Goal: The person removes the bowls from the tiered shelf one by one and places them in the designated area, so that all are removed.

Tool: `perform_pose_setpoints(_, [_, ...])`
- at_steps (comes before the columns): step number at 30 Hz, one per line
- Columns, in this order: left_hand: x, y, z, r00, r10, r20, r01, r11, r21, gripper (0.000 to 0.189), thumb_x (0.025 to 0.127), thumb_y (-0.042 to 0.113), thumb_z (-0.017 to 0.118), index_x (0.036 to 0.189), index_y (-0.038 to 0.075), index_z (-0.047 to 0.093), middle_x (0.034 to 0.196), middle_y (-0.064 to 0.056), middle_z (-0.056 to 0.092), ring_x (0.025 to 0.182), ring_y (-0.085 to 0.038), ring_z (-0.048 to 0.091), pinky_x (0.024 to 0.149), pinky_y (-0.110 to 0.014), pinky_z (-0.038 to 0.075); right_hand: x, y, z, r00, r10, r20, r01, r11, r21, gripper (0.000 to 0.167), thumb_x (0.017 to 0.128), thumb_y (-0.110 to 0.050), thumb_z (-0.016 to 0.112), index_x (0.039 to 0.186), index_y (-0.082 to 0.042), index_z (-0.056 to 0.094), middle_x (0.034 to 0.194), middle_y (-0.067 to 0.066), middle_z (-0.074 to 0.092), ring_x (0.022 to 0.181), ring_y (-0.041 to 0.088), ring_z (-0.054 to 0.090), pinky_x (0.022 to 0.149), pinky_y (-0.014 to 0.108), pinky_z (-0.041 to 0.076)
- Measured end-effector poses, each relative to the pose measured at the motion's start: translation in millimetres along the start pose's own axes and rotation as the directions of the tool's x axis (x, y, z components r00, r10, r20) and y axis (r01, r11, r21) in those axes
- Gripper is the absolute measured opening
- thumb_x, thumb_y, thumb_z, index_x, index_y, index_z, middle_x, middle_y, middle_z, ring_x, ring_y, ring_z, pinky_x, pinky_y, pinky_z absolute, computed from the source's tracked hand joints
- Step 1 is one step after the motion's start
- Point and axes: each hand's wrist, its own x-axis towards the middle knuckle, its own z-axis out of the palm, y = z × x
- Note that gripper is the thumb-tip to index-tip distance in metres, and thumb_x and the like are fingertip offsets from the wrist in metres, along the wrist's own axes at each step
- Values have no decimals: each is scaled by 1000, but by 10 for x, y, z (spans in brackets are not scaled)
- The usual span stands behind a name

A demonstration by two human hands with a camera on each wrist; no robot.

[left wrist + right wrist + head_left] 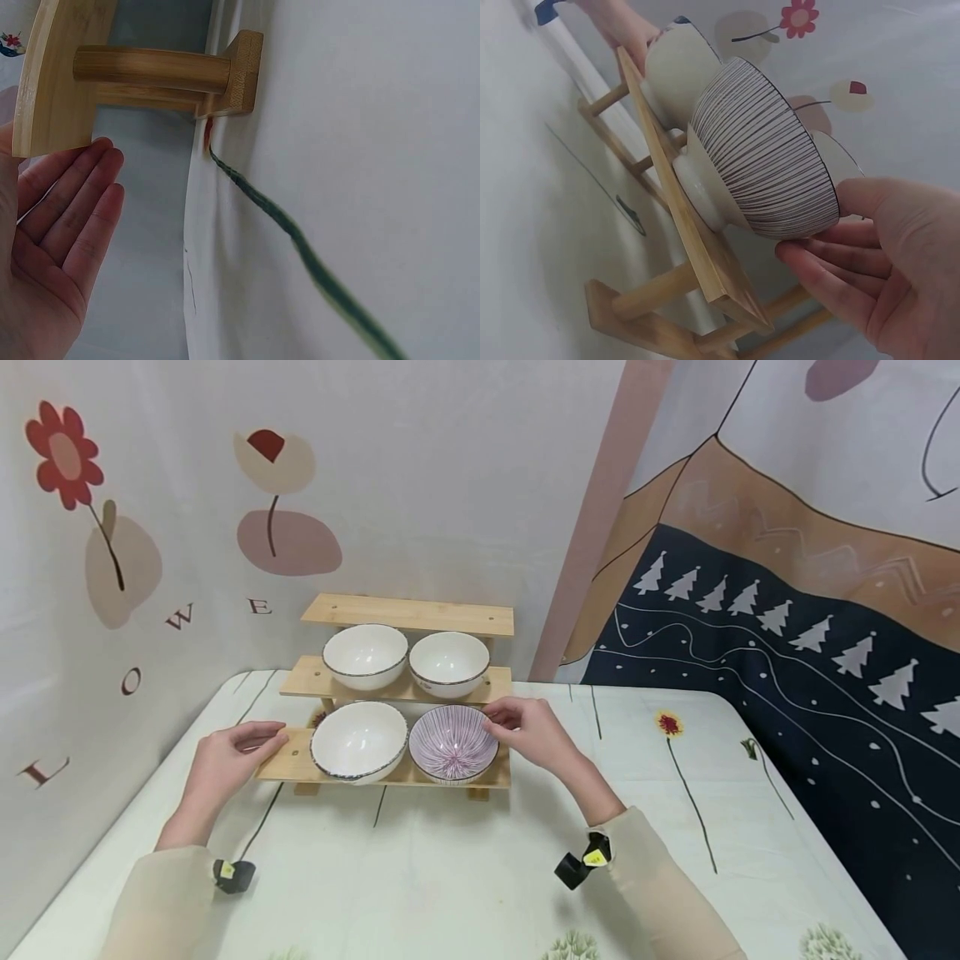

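A wooden tiered shelf rack (408, 615) stands on the cloth-covered table. On its lowest tier sit a white bowl with a dark rim (358, 739) and, to the right, a purple-striped bowl (453, 743). My right hand (528, 732) pinches the striped bowl's right rim; in the right wrist view the thumb is at the rim and the fingers lie against the outside. The bowl's foot (697, 191) is on the board. At the lowest tier's left end, my left hand (232, 764) holds the board (56, 82) between thumb and fingers, the thumb mostly out of the left wrist view.
Two white bowls, one on the left (366, 656) and one on the right (450, 662), sit on the middle tier. The top tier bears nothing visible. A printed cloth wall stands close behind the rack. The tablecloth (420, 877) carries printed flowers.
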Motion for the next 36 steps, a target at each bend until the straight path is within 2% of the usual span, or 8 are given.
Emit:
perform_pose_setpoints(5, [3,-4,6,1000,-3,1,3,1000,-2,55,94,52,62,124,6,69,119,-19,72,76,30,43,75,-16,44,5,-10,17,999,54,-3,-54,998,30,22,91,-7,65,111,-2,72,95,11,76,85,15,69,78,27,58])
perform_pose_setpoints(12, [0,-2,9,1000,2,-7,-2,1000,-3,53,94,51,63,123,7,69,118,-18,72,76,30,44,74,-13,45,12,-41,55,991,127,-40,-124,990,64,21,88,-4,64,107,-4,73,88,10,74,76,12,65,63,23,56])
perform_pose_setpoints(16, [-2,7,11,1000,0,-7,0,1000,1,52,94,50,64,122,7,70,118,-18,73,76,29,44,74,-15,46,3,-67,45,989,137,-57,-134,989,59,20,87,-3,64,105,-4,74,86,10,74,73,12,63,58,22,54])
perform_pose_setpoints(24, [1,12,6,1000,-8,-2,8,1000,-7,52,94,50,64,123,7,69,118,-18,72,76,29,44,75,-17,46,-18,-77,-23,988,144,-56,-141,988,57,19,88,-2,64,105,-2,73,85,12,73,68,12,63,61,30,59])
perform_pose_setpoints(29, [5,7,4,1000,-6,-4,6,1000,-14,52,94,49,64,123,6,69,119,-18,72,76,29,44,74,-13,44,-35,-57,-79,986,160,-51,-157,986,55,21,88,-3,63,107,-2,73,87,12,73,69,13,63,61,26,59])
perform_pose_setpoints(36, [0,2,4,1000,-15,4,15,1000,-15,53,94,50,64,123,6,69,119,-18,72,76,29,44,76,-17,44,-72,-41,-166,982,180,-58,-177,983,48,22,88,-4,63,108,-3,73,89,13,74,72,14,64,63,26,59])
